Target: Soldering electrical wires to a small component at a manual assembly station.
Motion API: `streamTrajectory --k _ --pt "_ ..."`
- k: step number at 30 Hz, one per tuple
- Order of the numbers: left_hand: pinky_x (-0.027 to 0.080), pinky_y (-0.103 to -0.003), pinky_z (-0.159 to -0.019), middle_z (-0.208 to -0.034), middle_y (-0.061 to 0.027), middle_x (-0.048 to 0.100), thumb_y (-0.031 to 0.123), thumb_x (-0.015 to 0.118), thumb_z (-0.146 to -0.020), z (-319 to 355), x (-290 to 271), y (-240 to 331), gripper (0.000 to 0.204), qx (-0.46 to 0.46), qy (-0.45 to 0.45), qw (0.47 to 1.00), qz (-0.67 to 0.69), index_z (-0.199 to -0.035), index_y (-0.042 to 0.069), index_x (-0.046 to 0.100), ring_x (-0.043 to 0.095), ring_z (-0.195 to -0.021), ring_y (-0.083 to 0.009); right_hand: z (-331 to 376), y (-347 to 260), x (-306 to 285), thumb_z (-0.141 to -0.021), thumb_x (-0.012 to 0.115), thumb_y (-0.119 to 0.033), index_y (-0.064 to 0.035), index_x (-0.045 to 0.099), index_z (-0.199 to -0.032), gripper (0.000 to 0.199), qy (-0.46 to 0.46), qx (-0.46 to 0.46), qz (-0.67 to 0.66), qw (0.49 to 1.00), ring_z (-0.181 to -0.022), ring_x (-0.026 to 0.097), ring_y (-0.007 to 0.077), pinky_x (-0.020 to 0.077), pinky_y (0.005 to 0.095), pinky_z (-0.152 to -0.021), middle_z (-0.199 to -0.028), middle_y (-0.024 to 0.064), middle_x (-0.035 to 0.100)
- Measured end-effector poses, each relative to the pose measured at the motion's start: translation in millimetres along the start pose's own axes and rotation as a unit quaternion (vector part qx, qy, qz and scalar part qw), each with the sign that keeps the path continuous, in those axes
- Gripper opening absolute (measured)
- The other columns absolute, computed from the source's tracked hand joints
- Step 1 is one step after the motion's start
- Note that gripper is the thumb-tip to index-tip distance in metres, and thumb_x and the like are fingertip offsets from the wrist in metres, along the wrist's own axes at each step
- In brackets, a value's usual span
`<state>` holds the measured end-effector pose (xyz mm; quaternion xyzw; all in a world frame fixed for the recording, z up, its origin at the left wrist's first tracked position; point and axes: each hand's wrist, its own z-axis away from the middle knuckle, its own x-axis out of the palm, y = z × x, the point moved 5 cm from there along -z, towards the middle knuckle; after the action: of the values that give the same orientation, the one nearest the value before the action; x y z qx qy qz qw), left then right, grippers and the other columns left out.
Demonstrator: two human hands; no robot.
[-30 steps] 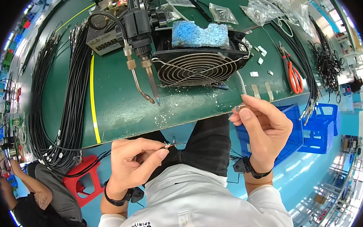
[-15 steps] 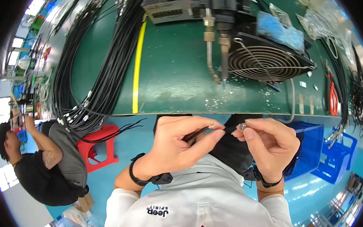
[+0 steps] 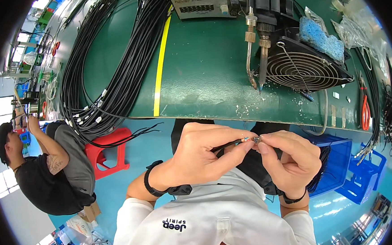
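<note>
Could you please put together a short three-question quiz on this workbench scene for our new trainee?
1. True or false: the left hand and right hand meet at the tip of a thin black cable.
2. What colour is the stool below the bench edge? A green, B red, C white.
3. Which round wire-guarded device lies on the green bench?

Key: 1 true; 2 B; 3 the fan.

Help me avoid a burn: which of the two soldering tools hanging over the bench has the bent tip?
The left soldering tool, with the thin metal tube curving at its end. The right soldering tool beside the fan ends in a straight point.
</note>
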<state>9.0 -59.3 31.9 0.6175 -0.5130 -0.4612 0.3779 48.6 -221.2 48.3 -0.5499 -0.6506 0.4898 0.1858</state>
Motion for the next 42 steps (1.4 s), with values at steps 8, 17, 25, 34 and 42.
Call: streamTrajectory --k 8,17,25,34,42 --pt "0.033 -0.021 -0.04 -0.057 -0.0035 0.06 -0.005 0.069 -0.074 1.7 0.8 1.7 0.018 0.036 0.0 0.997 -0.063 -0.091 -0.002 0.073 0.047 -0.041 -0.0077 0.2 -9.2 2.4 -0.067 0.069 0.016 0.0068 0.067 -0.089 0.023 -0.022 -0.086 0.057 0.994 -0.067 0.069 0.0246 0.0549 0.0286 -0.062 -0.076 0.0154 0.069" --pt "0.036 -0.023 -0.04 -0.053 -0.0019 0.055 -0.006 0.067 -0.069 2.9 6.6 7.0 0.019 0.109 0.015 0.988 -0.109 -0.087 -0.001 0.07 0.048 -0.039 -0.0116 4.6 -6.6 -1.3 -0.069 0.07 0.014 0.005 0.068 -0.091 0.024 -0.005 -0.044 0.029 0.999 -0.065 0.069 0.0229 0.055 0.0281 -0.06 -0.075 0.0134 0.069" --pt "0.035 -0.023 -0.041 -0.053 -0.0012 0.052 -0.004 0.065 -0.074 5.2 3.2 -2.6 0.009 0.016 -0.017 0.996 -0.084 -0.082 0.0 0.067 0.046 -0.04 -0.0105 7.5 1.8 -8.4 -0.072 0.069 0.013 0.0066 0.068 -0.092 0.021 -0.006 0.082 -0.031 0.996 -0.068 0.07 0.018 0.0538 0.0243 -0.062 -0.076 0.0118 0.07" --pt "0.033 -0.025 -0.042 -0.052 -0.0008 0.049 0.001 0.071 -0.078 6.5 10.9 -6.7 0.019 -0.014 -0.087 0.991 -0.104 -0.096 0.0 0.067 0.044 -0.042 -0.0101 13.6 10.3 -26.2 -0.074 0.068 0.013 0.0082 0.068 -0.095 0.021 0.014 0.091 -0.047 0.995 -0.07 0.07 0.0192 0.0542 0.0247 -0.063 -0.08 0.0151 0.07" --pt "0.039 -0.028 -0.05 -0.064 -0.0059 0.056 0.003 0.064 -0.084 4.4 15.4 -3.1 0.024 -0.066 -0.138 0.988 -0.029 -0.107 -0.001 0.066 0.051 -0.053 -0.0152 16.1 14.3 -34.9 -0.075 0.066 0.015 0.0085 0.068 -0.096 0.022 0.031 0.124 -0.061 0.99 -0.072 0.07 0.0197 0.0552 0.0256 -0.064 -0.082 0.0161 0.069"
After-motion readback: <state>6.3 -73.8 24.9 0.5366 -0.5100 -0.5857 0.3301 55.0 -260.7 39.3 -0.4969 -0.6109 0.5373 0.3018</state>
